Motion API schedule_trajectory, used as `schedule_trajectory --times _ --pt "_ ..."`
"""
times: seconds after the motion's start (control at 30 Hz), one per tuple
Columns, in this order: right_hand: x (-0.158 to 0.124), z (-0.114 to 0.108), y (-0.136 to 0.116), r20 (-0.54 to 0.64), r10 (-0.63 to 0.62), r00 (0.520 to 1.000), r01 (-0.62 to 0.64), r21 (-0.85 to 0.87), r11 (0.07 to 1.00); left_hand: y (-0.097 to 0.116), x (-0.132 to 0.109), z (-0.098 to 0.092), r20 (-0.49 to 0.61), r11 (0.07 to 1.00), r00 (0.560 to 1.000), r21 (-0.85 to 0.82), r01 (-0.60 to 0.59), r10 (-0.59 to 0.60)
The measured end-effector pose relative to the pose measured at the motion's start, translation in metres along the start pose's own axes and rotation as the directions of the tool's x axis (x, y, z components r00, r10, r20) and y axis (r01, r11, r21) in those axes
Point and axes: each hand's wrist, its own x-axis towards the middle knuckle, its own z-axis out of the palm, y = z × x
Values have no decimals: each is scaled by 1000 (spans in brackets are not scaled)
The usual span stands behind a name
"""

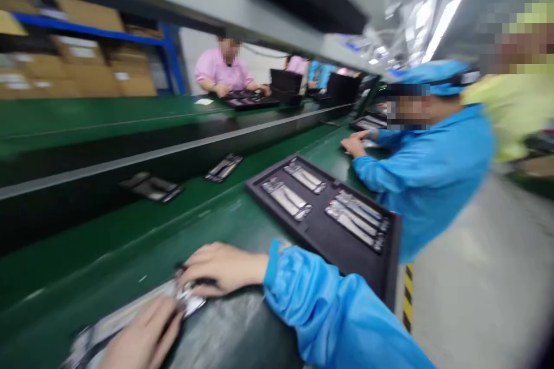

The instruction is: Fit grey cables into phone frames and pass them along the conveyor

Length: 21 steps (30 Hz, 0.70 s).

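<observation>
Landmark: the black tray (333, 251), lying on the green bench (208, 219) beyond the worker's right forearm.
Packet at the hands: a clear plastic packet (125, 312) with a pale strip inside, flat on the worker's left side of the tray and well apart from it; what it contains is too blurred to tell.
Long axis: slanting, one end away from the tray at the worker's left, the other, with a crumpled silvery piece (193, 302), turned towards the tray.
Axis compared: roughly crosswise to the bagged pieces (285, 199) inside the tray.
Right hand (223, 268): nearer the tray of the two; palm down, fingers bent and gathered at the packet's tray-side end; whether they pinch it cannot be told.
Left hand (141, 334): farther from the tray, laid over the packet's middle, fingers close together; blur hides whether it grips or merely presses.
Blue sleeve (320, 294): on the right arm, crossing in front of the tray's near side.
Loose packets: two, one dark and blurred (153, 187), one paler (223, 167), left of the tray, across the bench from the hands; neither is touched.
Co-worker in blue (437, 150): seated or standing beyond the tray, hands apart from it.
</observation>
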Motion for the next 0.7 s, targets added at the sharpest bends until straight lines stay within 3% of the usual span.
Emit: schedule_trajectory --times 0.1,0.2,0.37,0.7 --pt "0 4 6 -59 -43 997 46 40 998 4 -2 -3 171 994 980 62 89 -98" --pt "6 5 14 -71 -48 996 57 134 989 5 3 -4 236 978 950 91 186 -203" --pt "15 1 15 -34 -75 997 81 229 970 5 5 -6 219 953 929 118 278 -298" --pt "16 2 8 5 -10 1000 9 190 982 4 1 -4 180 955 940 109 275 -291"
